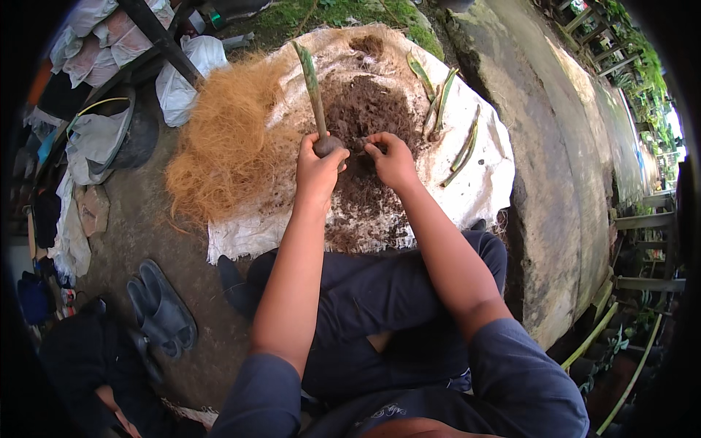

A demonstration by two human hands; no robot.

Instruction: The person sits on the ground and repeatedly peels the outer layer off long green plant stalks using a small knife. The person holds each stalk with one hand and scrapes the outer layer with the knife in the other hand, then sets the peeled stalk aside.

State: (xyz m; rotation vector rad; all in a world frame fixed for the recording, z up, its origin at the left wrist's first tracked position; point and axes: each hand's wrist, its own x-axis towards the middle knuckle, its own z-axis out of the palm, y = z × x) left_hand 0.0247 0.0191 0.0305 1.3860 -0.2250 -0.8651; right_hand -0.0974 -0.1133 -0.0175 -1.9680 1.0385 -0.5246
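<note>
My left hand (320, 172) is closed around a dark root ball (327, 145), which looks like packed soil. From it rises a long, narrow green-and-brown plant cutting (313, 90), nearly upright with a slight tilt. Just to the right, my right hand (391, 161) has its thumb and forefinger drawn together above a heap of dark brown potting soil (372, 109); whether a bit of soil is between the fingertips is unclear. The heap lies on a white woven sack (476, 159). Several green strap-shaped leaf cuttings (442, 101) rest on the sack's right side.
Orange-brown coconut fibre (227, 137) is piled at the sack's left. Beyond it stand a white plastic bag (191, 76) and a black bucket (137, 137). Dark slides (164, 306) lie on the ground at lower left, near another person's dark clothing (82, 356). A concrete ledge (547, 164) runs along the right.
</note>
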